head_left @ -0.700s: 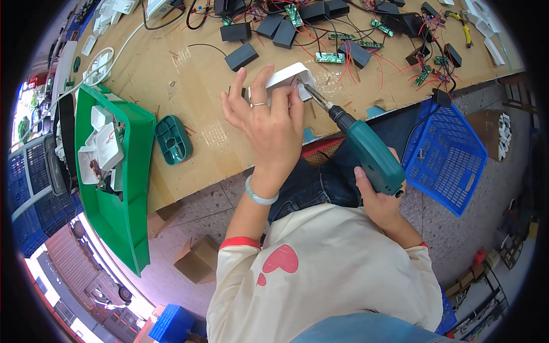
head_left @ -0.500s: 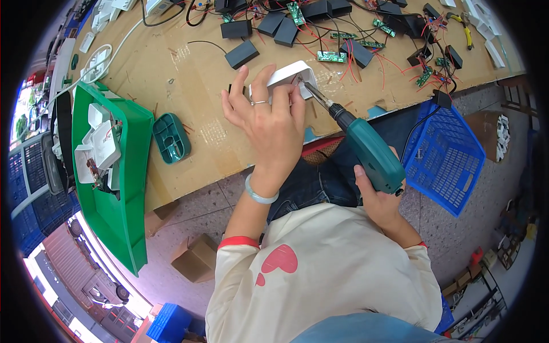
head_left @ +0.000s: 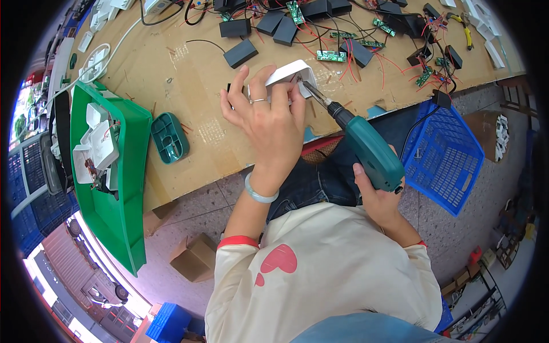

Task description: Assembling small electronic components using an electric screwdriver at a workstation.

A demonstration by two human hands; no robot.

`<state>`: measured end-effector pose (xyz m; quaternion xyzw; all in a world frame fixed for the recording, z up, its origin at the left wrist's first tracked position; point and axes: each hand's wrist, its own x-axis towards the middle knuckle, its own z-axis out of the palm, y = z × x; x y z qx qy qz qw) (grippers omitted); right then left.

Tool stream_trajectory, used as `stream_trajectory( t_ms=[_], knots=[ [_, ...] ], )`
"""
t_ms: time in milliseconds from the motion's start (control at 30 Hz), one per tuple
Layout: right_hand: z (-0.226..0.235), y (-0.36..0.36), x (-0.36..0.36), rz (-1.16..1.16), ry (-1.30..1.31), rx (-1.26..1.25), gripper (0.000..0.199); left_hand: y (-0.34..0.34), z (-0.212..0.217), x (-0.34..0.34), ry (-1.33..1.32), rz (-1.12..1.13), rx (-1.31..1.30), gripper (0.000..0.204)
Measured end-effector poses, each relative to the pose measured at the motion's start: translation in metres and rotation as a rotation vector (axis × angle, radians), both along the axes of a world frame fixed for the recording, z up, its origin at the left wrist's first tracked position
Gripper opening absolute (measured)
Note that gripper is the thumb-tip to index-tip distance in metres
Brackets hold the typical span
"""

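My left hand [head_left: 271, 123] is over the table edge, its thumb and index finger pinched together at the open side of a white plastic case [head_left: 290, 68]. What the fingertips press inside is too small to make out. My right hand [head_left: 380, 200] is wrapped round the handle end of a green soldering gun [head_left: 372, 151]. The gun's black collar and slim metal tip point up and left into the case, ending right beside my left fingertips. A small dark green compartment box [head_left: 170, 138] lies left of my left hand.
Black boxes [head_left: 240, 53], green circuit boards [head_left: 331, 56] and red wires spread across the table's far side. A green bin [head_left: 128, 171] with white cases stands at left. A blue crate [head_left: 443, 157] sits at right. Yellow-handled pliers [head_left: 466, 34] lie far right.
Almost nothing differs. The whole view has shifted slightly, while both hands, the case and the soldering gun keep their places.
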<state>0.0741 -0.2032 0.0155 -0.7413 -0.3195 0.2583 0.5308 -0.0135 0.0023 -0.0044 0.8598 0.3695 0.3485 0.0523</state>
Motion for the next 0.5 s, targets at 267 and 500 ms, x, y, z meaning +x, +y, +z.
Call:
stream_trajectory(
  t_ms=[267,500],
  knots=[
    [-0.0020,0.0024,-0.0012,-0.022,0.047,0.000,0.026,0.0002,0.0000,0.0008,-0.003,0.003,-0.003,0.011],
    [-0.0068,0.0025,-0.0017,-0.014,0.050,0.031,0.026,-0.0001,0.0018,-0.0003,-0.002,0.004,-0.012,0.010]
  ],
)
